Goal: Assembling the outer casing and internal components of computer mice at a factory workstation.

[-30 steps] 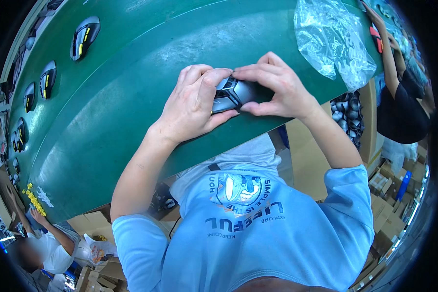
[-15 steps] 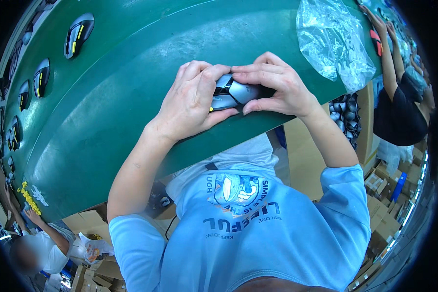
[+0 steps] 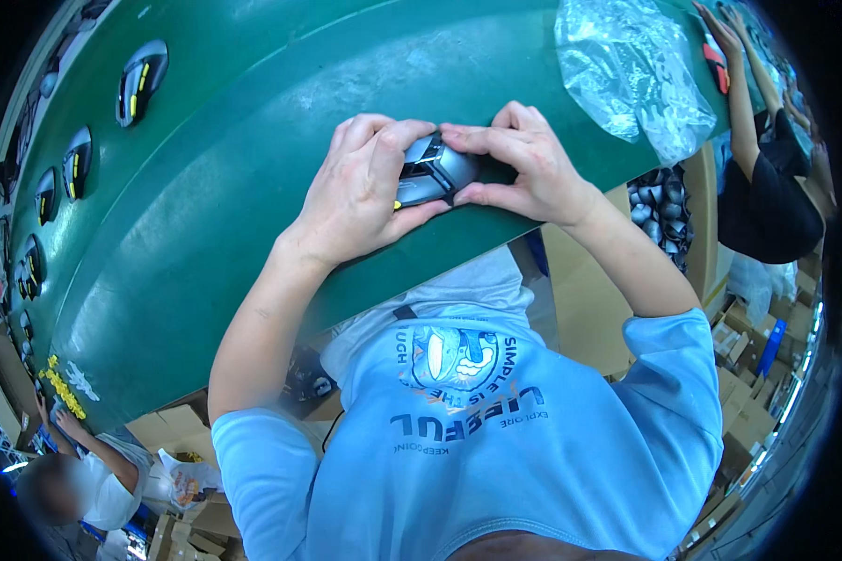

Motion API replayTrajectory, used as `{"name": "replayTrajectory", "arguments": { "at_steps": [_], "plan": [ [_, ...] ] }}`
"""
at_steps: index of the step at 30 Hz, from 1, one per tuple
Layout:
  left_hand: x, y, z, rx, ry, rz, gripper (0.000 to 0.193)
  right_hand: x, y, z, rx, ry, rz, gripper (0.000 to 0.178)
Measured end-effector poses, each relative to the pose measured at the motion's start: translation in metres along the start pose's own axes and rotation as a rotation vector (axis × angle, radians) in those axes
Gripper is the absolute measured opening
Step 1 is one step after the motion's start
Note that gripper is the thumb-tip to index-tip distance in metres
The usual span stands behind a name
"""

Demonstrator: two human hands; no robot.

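Both my hands hold a silver-grey and black computer mouse point(image 3: 447, 166) over the green worktop point(image 3: 346, 93). My left hand point(image 3: 357, 192) is closed around its left end, the thumb along the near side and the fingers curled over the far side. A bit of yellow shows beside that thumb. My right hand point(image 3: 531, 166) grips the other end between the thumb below and the fingertips above. The fingertips of both hands almost meet at the mouse's far edge. Much of the mouse is hidden under my fingers.
Several similar mice with yellow side strips, one of them the nearest mouse point(image 3: 142, 82), lie along the left. Yellow parts point(image 3: 64, 388) sit at the lower left, near a co-worker. A clear plastic bag point(image 3: 631, 79) lies right; below it a box holds grey shells point(image 3: 661, 210).
My right fingers and thumb have shifted slightly left along the mouse, and its grey cover now looks more tilted. The whole view has moved a little. Both hands keep their hold.
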State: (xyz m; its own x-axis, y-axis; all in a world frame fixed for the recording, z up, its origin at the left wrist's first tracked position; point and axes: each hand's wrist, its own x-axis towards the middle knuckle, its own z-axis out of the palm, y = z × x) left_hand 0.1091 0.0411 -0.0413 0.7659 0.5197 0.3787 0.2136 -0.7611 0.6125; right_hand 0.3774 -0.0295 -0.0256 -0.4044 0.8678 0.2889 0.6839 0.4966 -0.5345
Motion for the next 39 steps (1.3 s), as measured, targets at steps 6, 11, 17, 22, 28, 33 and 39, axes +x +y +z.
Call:
{"name": "replayTrajectory", "arguments": {
  "at_steps": [6,11,17,22,28,33,39],
  "plan": [
    [0.035,0.026,-0.026,-0.306,0.16,-0.07,0.031,-0.006,0.008,0.001,-0.031,0.02,0.041,0.066],
    [0.078,0.056,0.012,-0.678,0.17,-0.237,0.035,-0.01,0.024,0.018,0.014,0.077,0.124,0.06],
    [0.09,0.079,-0.02,-1.035,0.271,-0.102,0.048,-0.007,0.013,0.008,-0.13,0.079,0.05,0.063],
    [0.052,0.046,-0.021,0.235,0.037,0.101,0.047,-0.01,0.01,0.004,-0.107,0.091,0.089,0.061],
    [0.008,-0.052,-0.081,0.508,0.134,-0.038,0.05,-0.01,-0.001,0.018,0.205,0.414,-0.08,0.048],
    [0.126,-0.143,-0.077,0.627,0.28,-0.143,0.074,-0.073,-0.035,-0.002,0.195,0.375,0.159,0.029],
    [0.238,-0.096,0.011,0.651,0.054,-0.631,0.093,-0.113,-0.038,-0.006,-0.017,0.4,0.059,0.015]
  ]
}}
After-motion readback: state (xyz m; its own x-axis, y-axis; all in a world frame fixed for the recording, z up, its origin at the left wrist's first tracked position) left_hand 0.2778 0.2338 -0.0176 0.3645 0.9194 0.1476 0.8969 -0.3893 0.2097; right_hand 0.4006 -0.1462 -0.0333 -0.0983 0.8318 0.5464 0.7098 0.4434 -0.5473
